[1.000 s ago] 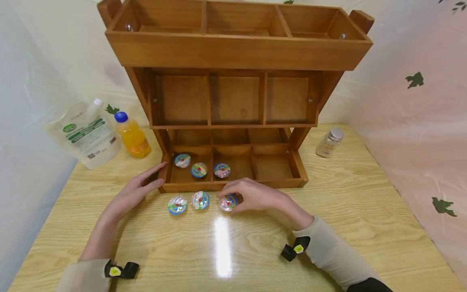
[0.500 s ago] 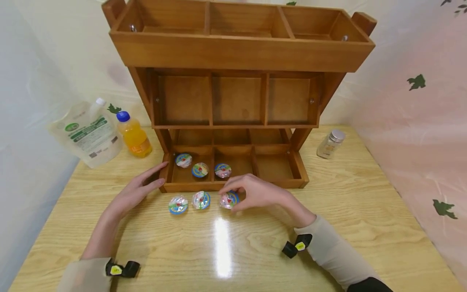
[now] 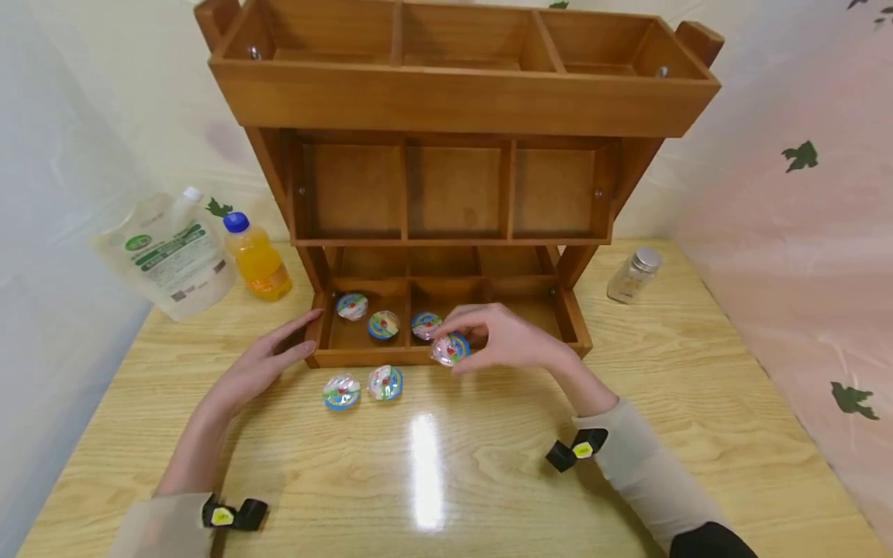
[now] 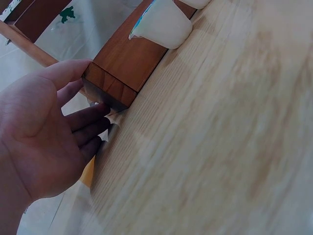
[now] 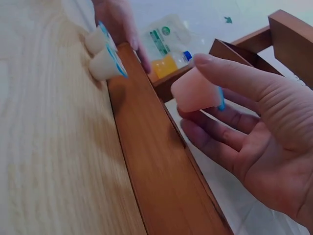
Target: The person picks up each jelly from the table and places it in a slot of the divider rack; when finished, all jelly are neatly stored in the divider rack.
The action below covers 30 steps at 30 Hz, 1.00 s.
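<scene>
In the head view my right hand (image 3: 505, 337) pinches a small jelly cup (image 3: 449, 349) over the front edge of the rack's bottom tray. In the right wrist view the same jelly cup (image 5: 194, 90) shows a pink body and blue-edged lid between thumb and fingers. My left hand (image 3: 258, 372) touches the left end of the wooden rack (image 3: 453, 105), its thumb at the front corner (image 4: 105, 88). Two cups (image 3: 352, 306) (image 3: 383, 325) lie in the bottom left compartment. Another cup (image 3: 424, 325) lies in the middle one. Two more cups (image 3: 342, 392) (image 3: 385, 383) stand on the table before it.
Left of the rack stand a bottle of orange drink (image 3: 256, 260) with a blue cap and a clear spout pouch (image 3: 170, 260). A glass jar with a metal lid (image 3: 633, 275) is on the right. The rack's upper trays (image 3: 463, 101) overhang the bottom tray.
My right hand has lifted the jelly cup off the table and carried it forward, slightly right, to over the bottom tray's front edge. The left hand has stayed at the rack's end.
</scene>
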Motion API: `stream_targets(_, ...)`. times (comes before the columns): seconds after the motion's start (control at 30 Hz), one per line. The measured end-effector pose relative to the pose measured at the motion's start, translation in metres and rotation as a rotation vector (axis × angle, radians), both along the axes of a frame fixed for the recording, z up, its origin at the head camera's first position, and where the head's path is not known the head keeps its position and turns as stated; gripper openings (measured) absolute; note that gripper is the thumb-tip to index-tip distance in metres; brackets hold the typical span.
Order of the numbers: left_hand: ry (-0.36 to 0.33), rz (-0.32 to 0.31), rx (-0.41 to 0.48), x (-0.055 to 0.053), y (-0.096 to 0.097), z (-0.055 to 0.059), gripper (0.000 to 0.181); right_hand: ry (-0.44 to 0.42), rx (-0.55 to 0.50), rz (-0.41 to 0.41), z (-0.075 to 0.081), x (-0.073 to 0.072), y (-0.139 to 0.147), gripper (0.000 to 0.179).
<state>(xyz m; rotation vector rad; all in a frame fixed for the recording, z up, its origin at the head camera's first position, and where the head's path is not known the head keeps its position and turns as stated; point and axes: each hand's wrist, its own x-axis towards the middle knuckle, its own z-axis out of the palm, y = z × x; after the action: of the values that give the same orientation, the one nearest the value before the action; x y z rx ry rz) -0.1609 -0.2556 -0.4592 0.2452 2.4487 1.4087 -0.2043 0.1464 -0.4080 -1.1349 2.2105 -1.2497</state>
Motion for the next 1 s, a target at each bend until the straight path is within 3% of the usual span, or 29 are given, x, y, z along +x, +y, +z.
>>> stream_targets(0.37,-0.007,0.003,-0.004,0.0,0.001,0.001,0.063,-0.074,-0.043,-0.155,-0.005,-0.023,0.015,0.052)
stream_targets(0.63,-0.002,0.004,-0.003,0.0,0.001,0.0,0.063,-0.083,-0.015,-0.258,-0.012,-0.045,0.019,0.055)
stream_targets(1.0,-0.011,0.005,-0.002,0.0,0.001,0.0,0.064,0.043,0.066,-0.31,-0.016,-0.058,0.018,0.051)
